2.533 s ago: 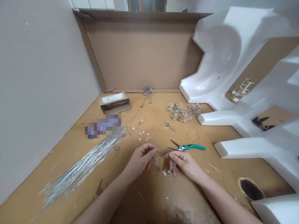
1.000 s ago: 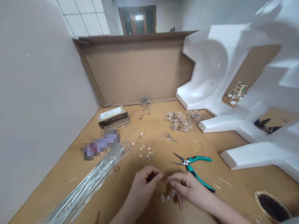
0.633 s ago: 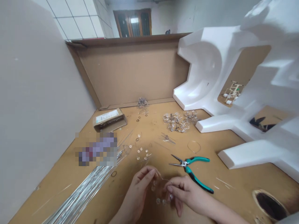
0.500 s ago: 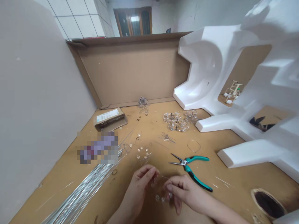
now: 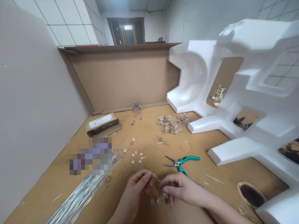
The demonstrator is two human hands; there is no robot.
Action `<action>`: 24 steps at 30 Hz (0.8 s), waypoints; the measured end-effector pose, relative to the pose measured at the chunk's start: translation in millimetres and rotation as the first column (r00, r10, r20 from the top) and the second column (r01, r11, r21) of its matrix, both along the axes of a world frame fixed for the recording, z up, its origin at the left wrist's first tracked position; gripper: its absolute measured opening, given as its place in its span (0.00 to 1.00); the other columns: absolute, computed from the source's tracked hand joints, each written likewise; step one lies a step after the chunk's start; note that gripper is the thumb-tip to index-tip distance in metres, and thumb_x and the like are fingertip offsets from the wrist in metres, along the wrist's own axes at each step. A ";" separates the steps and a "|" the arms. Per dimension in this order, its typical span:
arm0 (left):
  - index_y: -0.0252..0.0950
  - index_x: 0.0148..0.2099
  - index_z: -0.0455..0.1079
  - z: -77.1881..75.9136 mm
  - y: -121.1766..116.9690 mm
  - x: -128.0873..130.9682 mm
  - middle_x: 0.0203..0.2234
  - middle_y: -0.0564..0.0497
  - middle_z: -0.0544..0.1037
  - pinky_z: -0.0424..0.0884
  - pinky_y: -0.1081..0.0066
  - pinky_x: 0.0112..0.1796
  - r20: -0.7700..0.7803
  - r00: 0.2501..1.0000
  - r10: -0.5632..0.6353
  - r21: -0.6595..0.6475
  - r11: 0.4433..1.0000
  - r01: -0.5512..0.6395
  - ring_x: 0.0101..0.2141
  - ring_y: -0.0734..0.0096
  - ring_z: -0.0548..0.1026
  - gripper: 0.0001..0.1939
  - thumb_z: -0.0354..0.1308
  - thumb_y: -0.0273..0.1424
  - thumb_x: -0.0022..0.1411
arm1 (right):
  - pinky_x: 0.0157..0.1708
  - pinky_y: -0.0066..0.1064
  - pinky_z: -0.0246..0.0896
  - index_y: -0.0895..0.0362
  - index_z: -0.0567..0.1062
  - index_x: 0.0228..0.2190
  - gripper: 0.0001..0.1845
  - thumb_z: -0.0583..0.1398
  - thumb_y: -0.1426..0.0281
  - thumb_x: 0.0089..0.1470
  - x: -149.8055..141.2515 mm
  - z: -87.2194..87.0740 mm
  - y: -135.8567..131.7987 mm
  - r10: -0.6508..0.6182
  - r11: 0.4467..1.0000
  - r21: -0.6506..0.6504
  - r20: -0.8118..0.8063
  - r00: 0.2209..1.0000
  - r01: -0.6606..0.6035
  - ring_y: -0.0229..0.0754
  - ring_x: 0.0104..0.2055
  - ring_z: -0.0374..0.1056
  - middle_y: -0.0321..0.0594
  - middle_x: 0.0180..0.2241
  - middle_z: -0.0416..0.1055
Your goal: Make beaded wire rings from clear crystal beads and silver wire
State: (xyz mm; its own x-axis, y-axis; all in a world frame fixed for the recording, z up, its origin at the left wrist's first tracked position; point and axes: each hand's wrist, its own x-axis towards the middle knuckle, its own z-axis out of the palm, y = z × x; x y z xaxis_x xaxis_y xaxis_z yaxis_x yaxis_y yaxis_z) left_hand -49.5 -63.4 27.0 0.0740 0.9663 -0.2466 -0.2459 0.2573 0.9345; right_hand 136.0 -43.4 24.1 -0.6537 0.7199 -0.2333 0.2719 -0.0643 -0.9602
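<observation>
A thin wire (image 5: 158, 180) spans the small gap between my two hands. My left hand (image 5: 140, 183) pinches one end between thumb and fingertips, and my right hand (image 5: 175, 187) grips the other with its fingers curled. Clear beads (image 5: 152, 202) show just below the hands; whether they hang on the wire or lie on the table, I cannot tell. Beyond my right hand, long-nose pliers (image 5: 178, 163) with green handles lie spread, one handle partly hidden by that hand. Several loose clear beads (image 5: 136, 152) lie beyond my left hand.
A bundle of metal rods (image 5: 80, 194) lies at left, near a small cardboard box (image 5: 102, 122). Coiled wire pieces (image 5: 171, 124) and a wire ring (image 5: 186, 147) lie farther back. White foam packaging (image 5: 220, 152) stands at right beside a dark round hole (image 5: 251, 195). Upright cardboard (image 5: 126, 77) borders the back.
The camera view has shifted, so the table's things sit farther left and a little lower. Both hands keep nearly the same pose around the wire, and the right hand now covers more of the pliers.
</observation>
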 end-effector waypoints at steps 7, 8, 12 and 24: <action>0.33 0.27 0.72 -1.1 -0.8 1.0 0.19 0.55 0.66 0.58 0.78 0.27 -0.008 1.000 0.009 -0.011 1.000 -0.009 0.24 0.78 0.61 0.12 0.60 0.38 0.51 | 0.54 0.49 0.42 0.57 0.66 0.51 0.31 0.58 0.62 0.44 61.1 6.9 2.4 -0.464 0.631 0.766 0.500 0.731 -0.123 0.57 0.57 0.48 0.51 0.55 0.58; 0.33 0.27 0.72 -0.1 -1.4 1.3 0.19 0.55 0.66 0.58 0.78 0.27 -0.009 1.000 0.003 -0.012 1.000 -0.003 0.24 0.77 0.62 0.12 0.60 0.38 0.51 | 0.54 0.49 0.41 0.58 0.64 0.52 0.35 0.60 0.63 0.41 67.7 4.5 3.9 -0.462 0.627 0.757 0.550 0.696 -0.183 0.58 0.58 0.45 0.51 0.56 0.56; 0.33 0.27 0.72 3.7 -3.3 1.1 0.19 0.54 0.66 0.58 0.77 0.28 -0.004 1.000 -0.019 0.011 1.000 0.019 0.24 0.77 0.62 0.12 0.60 0.38 0.51 | 0.49 0.44 0.48 0.59 0.61 0.54 0.40 0.59 0.65 0.36 74.4 1.6 10.7 -0.426 0.637 0.703 0.664 0.615 -0.317 0.57 0.56 0.50 0.53 0.56 0.55; 0.34 0.28 0.73 3.0 -3.8 -2.2 0.18 0.55 0.66 0.57 0.78 0.25 0.080 0.995 -0.059 0.033 0.998 0.056 0.22 0.79 0.61 0.12 0.60 0.39 0.51 | 0.38 0.33 0.56 0.57 0.66 0.48 0.28 0.54 0.74 0.41 66.2 26.8 20.6 -0.281 0.790 0.544 0.730 0.623 -0.281 0.47 0.40 0.66 0.47 0.41 0.69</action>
State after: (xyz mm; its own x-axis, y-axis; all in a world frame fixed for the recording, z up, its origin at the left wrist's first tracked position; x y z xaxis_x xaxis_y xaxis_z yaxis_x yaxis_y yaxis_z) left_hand -51.8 -67.2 30.0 0.1479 0.9670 -0.2077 -0.3064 0.2444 0.9200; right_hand 202.2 -22.9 50.9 -0.4398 0.8795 -0.1818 0.8881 0.3957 -0.2340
